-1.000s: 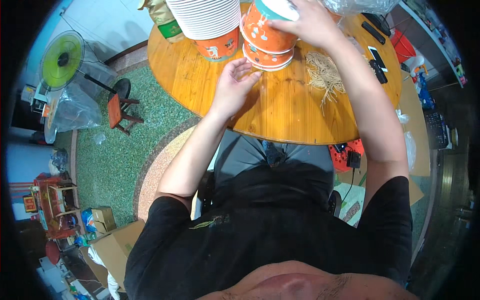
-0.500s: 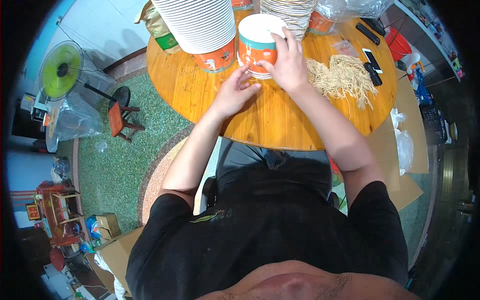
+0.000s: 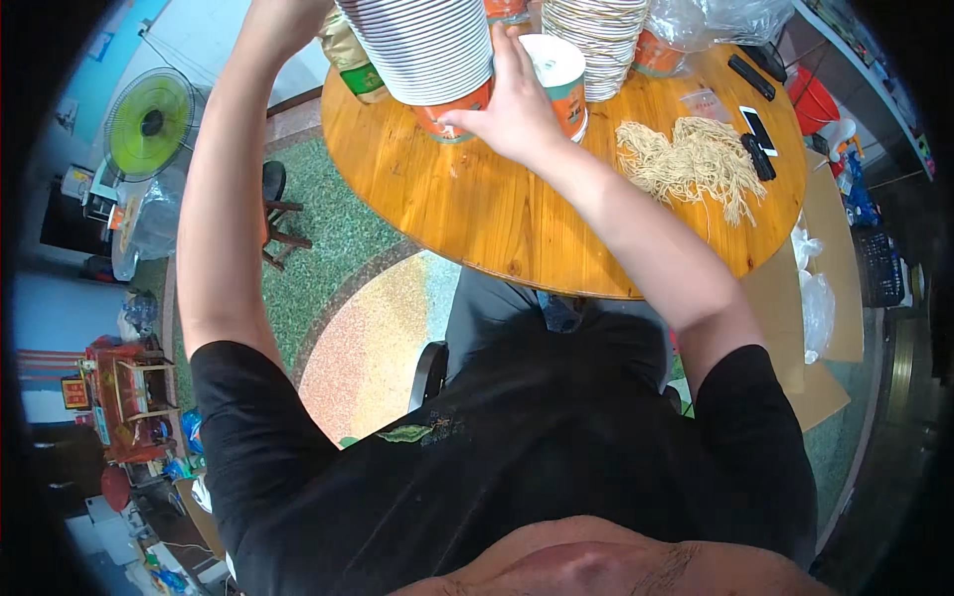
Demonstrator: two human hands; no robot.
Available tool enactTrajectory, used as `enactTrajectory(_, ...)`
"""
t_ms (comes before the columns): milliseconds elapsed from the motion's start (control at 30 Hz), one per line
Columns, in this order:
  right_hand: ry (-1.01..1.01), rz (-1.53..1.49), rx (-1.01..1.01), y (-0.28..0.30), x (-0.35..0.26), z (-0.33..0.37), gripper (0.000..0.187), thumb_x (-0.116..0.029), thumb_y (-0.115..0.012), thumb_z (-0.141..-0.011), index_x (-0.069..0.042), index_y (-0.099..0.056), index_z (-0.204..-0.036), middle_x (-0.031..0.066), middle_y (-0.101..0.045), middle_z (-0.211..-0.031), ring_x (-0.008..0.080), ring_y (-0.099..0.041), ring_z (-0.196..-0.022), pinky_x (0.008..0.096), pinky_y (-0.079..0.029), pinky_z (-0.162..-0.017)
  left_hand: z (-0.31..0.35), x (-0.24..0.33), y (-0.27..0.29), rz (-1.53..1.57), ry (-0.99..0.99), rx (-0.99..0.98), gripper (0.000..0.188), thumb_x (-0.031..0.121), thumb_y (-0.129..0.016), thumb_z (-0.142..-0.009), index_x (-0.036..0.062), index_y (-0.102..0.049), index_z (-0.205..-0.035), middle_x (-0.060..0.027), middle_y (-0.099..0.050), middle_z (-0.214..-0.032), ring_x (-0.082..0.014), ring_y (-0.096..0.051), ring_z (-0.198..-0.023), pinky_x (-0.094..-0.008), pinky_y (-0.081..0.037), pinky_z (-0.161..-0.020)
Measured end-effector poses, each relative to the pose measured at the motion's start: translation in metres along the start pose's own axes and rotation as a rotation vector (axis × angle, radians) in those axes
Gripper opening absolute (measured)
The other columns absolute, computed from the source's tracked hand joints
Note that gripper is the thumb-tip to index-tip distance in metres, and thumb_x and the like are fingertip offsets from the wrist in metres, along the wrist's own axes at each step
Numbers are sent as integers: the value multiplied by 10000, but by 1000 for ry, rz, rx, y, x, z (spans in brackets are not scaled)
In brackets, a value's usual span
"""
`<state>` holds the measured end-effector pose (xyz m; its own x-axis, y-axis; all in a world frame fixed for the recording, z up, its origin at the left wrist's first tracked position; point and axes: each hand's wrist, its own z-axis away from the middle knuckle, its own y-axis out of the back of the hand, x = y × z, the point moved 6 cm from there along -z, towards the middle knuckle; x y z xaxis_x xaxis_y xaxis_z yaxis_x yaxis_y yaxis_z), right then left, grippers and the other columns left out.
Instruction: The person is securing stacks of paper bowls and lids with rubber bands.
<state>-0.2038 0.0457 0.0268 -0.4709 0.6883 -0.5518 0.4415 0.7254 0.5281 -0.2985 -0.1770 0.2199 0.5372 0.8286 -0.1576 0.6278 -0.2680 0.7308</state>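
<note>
A tall, leaning stack of white-rimmed paper tubs (image 3: 425, 50), the lowest one orange, stands on the far part of the round wooden table. My right hand (image 3: 515, 111) grips its lower right side, with the thumb across the orange front and the fingers up along the rims. My left hand (image 3: 286, 28) is raised by the stack's upper left side; the picture's top edge cuts it, and its fingertips are out of sight. Just right of my right hand stands an orange and white paper tub (image 3: 556, 62), partly hidden behind my fingers.
Another tub stack (image 3: 594, 45) stands farther right beside clear plastic bags (image 3: 686, 22). A heap of beige strings (image 3: 691, 164) lies on the table (image 3: 477, 223) near a phone (image 3: 758, 129) and a black object (image 3: 758, 157). A gold-green bag (image 3: 360, 74) sits left. A green fan (image 3: 149, 124) stands beyond.
My right hand has let go of the single tub and moved left onto the tall stack. My left hand has risen from the tabletop to the stack's upper left. The view has shifted slightly.
</note>
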Motion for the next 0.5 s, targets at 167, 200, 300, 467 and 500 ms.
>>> enactTrajectory(167, 36, 12, -4, -20, -12, -28, 1409, -466, -956, -670, 67, -43, -1600, 332, -210, -1621, 450, -257, -1524, 477, -302, -1253, -20, 65, 51, 288, 80, -151, 217, 186, -705, -949, -19, -726, -1016, -177, -743, -972, -266, -696, -881, -390, -536, -846)
enactTrajectory(200, 20, 15, 30, -20, -17, -31, 1431, -471, -964, -652, 80, -38, -1593, 342, -205, -1616, 456, -257, -1522, 478, -303, -1253, -23, 65, 56, 282, 76, -147, 217, 186, -705, -949, -19, -726, -1016, -177, -743, -972, -266, -696, -881, -390, -536, -846)
enactTrajectory(300, 8, -15, 43, -24, -16, -40, 1488, -473, -971, -638, 82, 28, -1591, 359, -169, -1617, 467, -236, -1527, 488, -280, -1262, -33, 70, 63, 277, 176, -225, 229, 213, -745, -926, -14, -739, -956, -134, -740, -890, -230, -683, -837, -383, -535, -813)
enactTrajectory(467, -118, 44, -17, -32, -21, -37, 1237, -356, -846, -843, 81, 34, -1596, 354, -140, -1641, 442, -185, -1553, 462, -243, -1281, -36, 61, 67, 342, 377, -296, 178, 192, -755, -925, 15, -751, -941, -63, -712, -810, -155, -646, -783, -343, -528, -777)
enactTrajectory(500, -135, 43, -17, -32, -20, -38, 1179, -318, -813, -883, 77, 37, -1597, 344, -136, -1647, 435, -187, -1555, 452, -234, -1286, -37, 62, 66, 341, 370, -291, 178, 192, -755, -925, 15, -751, -941, -63, -712, -810, -155, -646, -783, -343, -528, -777)
